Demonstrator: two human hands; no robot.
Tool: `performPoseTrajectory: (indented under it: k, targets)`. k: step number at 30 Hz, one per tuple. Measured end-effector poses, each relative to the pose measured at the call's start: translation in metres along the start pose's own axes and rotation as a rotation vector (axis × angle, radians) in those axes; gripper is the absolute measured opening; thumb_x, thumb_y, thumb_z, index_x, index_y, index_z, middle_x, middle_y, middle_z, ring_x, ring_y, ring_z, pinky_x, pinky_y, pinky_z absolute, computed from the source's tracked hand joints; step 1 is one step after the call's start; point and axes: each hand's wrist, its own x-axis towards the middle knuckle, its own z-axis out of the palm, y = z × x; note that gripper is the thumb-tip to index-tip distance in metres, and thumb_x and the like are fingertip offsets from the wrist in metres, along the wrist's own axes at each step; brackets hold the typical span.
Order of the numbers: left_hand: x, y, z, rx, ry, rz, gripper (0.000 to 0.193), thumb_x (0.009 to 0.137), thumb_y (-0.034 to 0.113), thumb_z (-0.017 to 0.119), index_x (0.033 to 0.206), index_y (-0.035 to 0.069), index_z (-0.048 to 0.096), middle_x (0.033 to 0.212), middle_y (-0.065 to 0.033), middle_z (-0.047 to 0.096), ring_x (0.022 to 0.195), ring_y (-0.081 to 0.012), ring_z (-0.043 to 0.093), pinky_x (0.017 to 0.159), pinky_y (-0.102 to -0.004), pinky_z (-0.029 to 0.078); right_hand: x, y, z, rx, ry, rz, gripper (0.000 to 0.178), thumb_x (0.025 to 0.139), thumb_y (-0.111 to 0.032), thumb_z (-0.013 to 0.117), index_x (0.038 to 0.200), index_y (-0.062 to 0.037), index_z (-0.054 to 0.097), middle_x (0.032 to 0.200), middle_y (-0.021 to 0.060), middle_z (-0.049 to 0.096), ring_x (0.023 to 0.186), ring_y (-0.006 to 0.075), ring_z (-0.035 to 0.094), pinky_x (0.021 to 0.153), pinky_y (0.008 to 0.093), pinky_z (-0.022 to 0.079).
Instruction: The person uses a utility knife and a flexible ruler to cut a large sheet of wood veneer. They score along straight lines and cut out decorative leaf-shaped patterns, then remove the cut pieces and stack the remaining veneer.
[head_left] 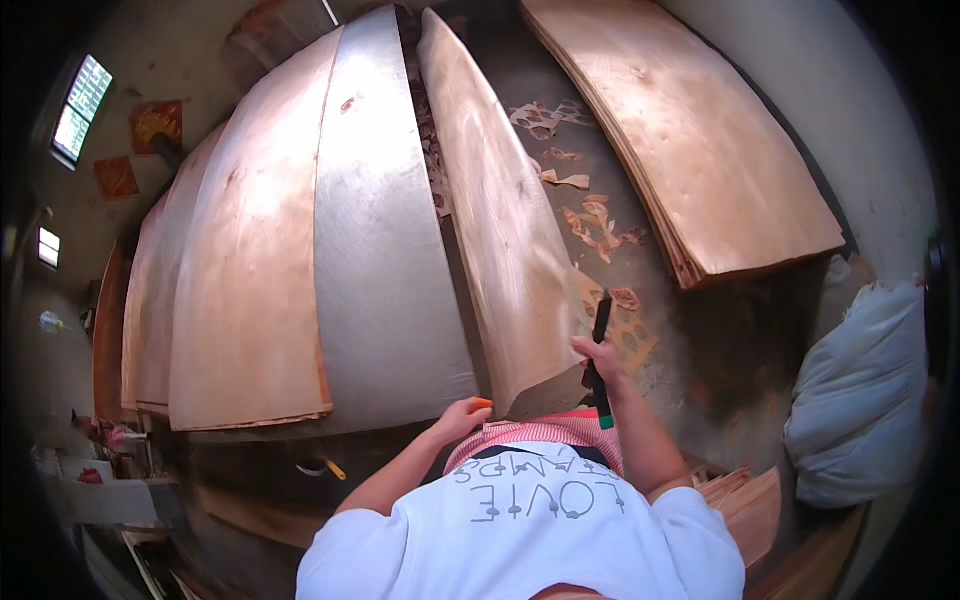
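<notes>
A long wood veneer sheet [500, 215] stretches away in front of me, its near end curled up close to my waist. My right hand [600, 358] is closed around a long, slim black tool [602, 335] with a green lower end, held upright. That hand's fingertips are at the sheet's right edge; whether they also pinch it I cannot tell. Close to the sheet's near left corner is my left hand [462, 417], its fingers curled together. Something small and orange [482, 403] shows at those fingertips, either held or worn on a finger.
Stacked veneer sheets [250, 260] lie on a grey-topped table [385, 240] at left. Another veneer stack [700, 130] stands at far right. Wood scraps [598, 225] litter the floor between. A white sack [860, 400] sits at right, with broken veneer pieces [745, 510] behind my right arm.
</notes>
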Motion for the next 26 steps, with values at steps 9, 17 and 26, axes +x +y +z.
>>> performPoseTrajectory:
  k: [9, 17, 26]
  targets:
    - [0.102, 0.086, 0.107, 0.002, 0.023, 0.022, 0.031, 0.085, 0.022, 0.052, 0.106, -0.001, 0.058, 0.093, -0.0088, 0.062, 0.079, -0.0136, 0.058, 0.071, -0.0252, 0.046, -0.034, -0.106, -0.196, 0.518, -0.072, -0.012, 0.021, 0.081, -0.016, 0.045, 0.061, -0.0094, 0.047, 0.047, -0.0063, 0.038, 0.04, 0.0044, 0.035, 0.039, 0.0176, 0.028]
    - [0.218, 0.112, 0.18, -0.29, 0.155, -0.182, 0.036, 0.088, 0.033, 0.046, 0.102, 0.003, 0.06, 0.087, -0.0067, 0.063, 0.07, -0.0119, 0.058, 0.06, -0.0251, 0.046, -0.033, -0.142, -0.329, 0.614, -0.017, -0.125, 0.031, 0.078, -0.022, 0.046, 0.049, -0.015, 0.039, 0.044, -0.0047, 0.039, 0.038, 0.007, 0.036, 0.037, 0.0203, 0.028]
    - [0.387, 0.222, 0.257, -0.709, 0.477, -0.79, 0.083, 0.077, 0.071, 0.024, 0.131, 0.009, 0.031, 0.126, -0.0143, 0.04, 0.108, -0.0324, 0.046, 0.077, -0.0573, 0.042, 0.012, -0.215, -0.492, 0.35, 0.201, -0.149, 0.026, 0.077, -0.03, 0.048, 0.069, -0.0056, 0.053, 0.044, -0.0039, 0.043, 0.035, 0.0075, 0.037, 0.034, 0.0215, 0.029]
